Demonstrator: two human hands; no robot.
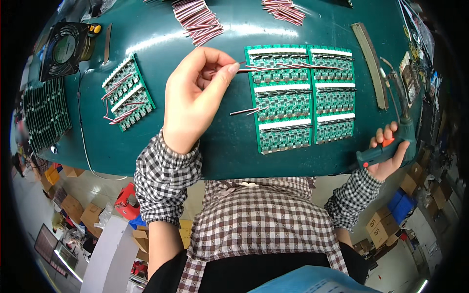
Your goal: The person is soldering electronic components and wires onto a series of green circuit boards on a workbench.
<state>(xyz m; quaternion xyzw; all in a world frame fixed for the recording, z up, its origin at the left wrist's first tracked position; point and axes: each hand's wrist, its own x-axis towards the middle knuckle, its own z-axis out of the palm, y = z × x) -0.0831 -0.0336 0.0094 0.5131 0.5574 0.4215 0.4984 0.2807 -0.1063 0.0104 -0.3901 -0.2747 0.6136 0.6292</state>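
My left hand is closed in a pinch on thin red and black wires at the left edge of the green circuit boards. More red, white and black wires lie across the boards' top row. Two board panels, a left one and a right one, sit side by side with white connector strips. A short wire pair sticks out from the middle row. My right hand grips a dark green soldering gun with an orange trigger, its tip pointing up, away from the boards.
Another circuit board with wires lies left of my left hand. Bundles of wires rest at the far side. A black fan and stacked boards stand far left. A long worn bar lies between the panels and the soldering gun.
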